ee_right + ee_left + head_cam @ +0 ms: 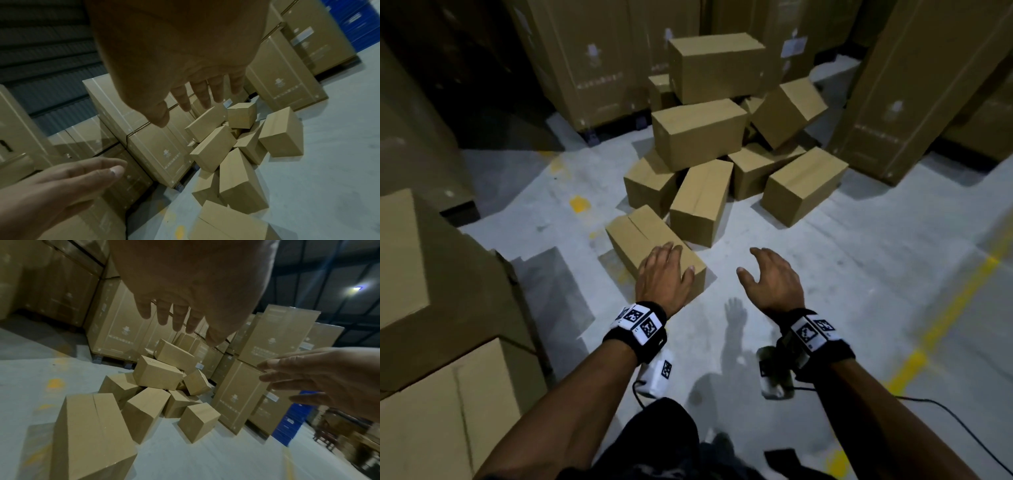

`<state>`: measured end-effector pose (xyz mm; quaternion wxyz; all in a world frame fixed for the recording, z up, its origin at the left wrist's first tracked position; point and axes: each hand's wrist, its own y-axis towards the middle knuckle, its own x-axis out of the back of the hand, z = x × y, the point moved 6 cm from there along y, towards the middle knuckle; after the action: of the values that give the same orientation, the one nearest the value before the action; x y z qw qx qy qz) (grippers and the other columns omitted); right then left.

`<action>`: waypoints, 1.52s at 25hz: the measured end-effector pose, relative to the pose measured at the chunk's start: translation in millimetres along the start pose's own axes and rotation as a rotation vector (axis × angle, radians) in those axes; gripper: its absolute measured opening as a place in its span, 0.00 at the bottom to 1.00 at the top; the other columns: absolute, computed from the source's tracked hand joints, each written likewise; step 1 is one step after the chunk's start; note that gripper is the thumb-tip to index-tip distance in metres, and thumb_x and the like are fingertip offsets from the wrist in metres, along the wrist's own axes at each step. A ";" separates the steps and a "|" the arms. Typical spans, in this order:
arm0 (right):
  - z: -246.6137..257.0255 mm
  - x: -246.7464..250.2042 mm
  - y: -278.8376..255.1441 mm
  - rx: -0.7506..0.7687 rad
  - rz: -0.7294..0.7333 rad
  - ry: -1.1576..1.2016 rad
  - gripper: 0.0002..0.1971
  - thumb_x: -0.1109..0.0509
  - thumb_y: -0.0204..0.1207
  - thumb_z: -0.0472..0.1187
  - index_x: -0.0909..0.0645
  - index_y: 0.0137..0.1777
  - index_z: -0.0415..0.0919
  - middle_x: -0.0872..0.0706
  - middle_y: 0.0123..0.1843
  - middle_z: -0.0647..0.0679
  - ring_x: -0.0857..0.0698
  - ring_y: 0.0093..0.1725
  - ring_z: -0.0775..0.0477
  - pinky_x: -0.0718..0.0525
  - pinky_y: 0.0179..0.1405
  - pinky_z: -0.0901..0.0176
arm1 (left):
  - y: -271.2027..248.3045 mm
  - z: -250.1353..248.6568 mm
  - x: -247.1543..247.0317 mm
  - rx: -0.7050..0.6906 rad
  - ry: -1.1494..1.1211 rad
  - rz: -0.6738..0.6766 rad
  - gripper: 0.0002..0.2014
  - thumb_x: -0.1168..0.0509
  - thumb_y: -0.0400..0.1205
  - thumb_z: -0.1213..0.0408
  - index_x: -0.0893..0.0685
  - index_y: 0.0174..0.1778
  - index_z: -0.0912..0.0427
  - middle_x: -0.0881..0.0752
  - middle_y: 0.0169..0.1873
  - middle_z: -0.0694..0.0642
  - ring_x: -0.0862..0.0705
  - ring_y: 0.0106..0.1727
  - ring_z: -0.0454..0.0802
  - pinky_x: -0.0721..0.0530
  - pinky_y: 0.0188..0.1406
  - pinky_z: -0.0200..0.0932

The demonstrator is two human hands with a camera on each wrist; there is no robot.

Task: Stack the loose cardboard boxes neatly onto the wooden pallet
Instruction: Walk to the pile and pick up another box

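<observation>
A jumbled pile of loose cardboard boxes [702, 137] lies on the grey floor ahead. The nearest box [643, 236] [90, 434] [230, 222] lies flat in front of the pile, its top seam showing. My left hand [664, 274] [180, 316] hovers over that box's near right corner with fingers spread and holds nothing. My right hand [770, 274] [201, 94] is out to the right of the box, above bare floor, fingers spread and empty. No wooden pallet is in view.
Tall stacked cartons [592, 61] wall in the back and right [914, 85]. Large boxes [424, 308] stand close at my left. Yellow floor lines [941, 318] run at the right. Blue crates [292, 417] stand far right. Open floor lies between me and the pile.
</observation>
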<state>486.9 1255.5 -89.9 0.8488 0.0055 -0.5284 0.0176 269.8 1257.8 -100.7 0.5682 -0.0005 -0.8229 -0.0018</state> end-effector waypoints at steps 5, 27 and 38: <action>-13.3 -3.2 114.8 0.038 0.060 0.001 0.39 0.49 0.78 0.67 0.30 0.83 0.42 0.27 0.83 0.41 0.33 0.83 0.40 0.34 0.80 0.44 | 101.6 4.4 -26.0 0.107 -0.024 -0.002 0.28 0.44 0.87 0.50 0.33 0.82 0.58 0.33 0.82 0.58 0.38 0.83 0.56 0.40 0.82 0.52; 83.8 -125.9 568.1 0.324 0.455 -0.005 0.29 0.36 0.85 0.53 0.30 0.83 0.44 0.27 0.82 0.42 0.30 0.80 0.37 0.29 0.76 0.46 | 435.5 145.8 -42.7 0.631 -0.068 -0.029 0.27 0.44 0.88 0.51 0.32 0.81 0.61 0.30 0.81 0.61 0.35 0.82 0.59 0.38 0.81 0.53; 76.9 -288.9 610.6 0.218 0.947 0.037 0.32 0.34 0.79 0.57 0.32 0.83 0.50 0.25 0.81 0.42 0.24 0.76 0.34 0.25 0.75 0.46 | 384.9 227.9 -138.4 1.261 -0.362 -0.107 0.29 0.37 0.87 0.54 0.31 0.81 0.65 0.28 0.78 0.66 0.31 0.79 0.63 0.32 0.77 0.56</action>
<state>268.7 1856.6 -320.9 0.7514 -0.1469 -0.4525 0.4572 106.9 1643.7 -310.0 0.3112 0.3731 -0.7478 0.4525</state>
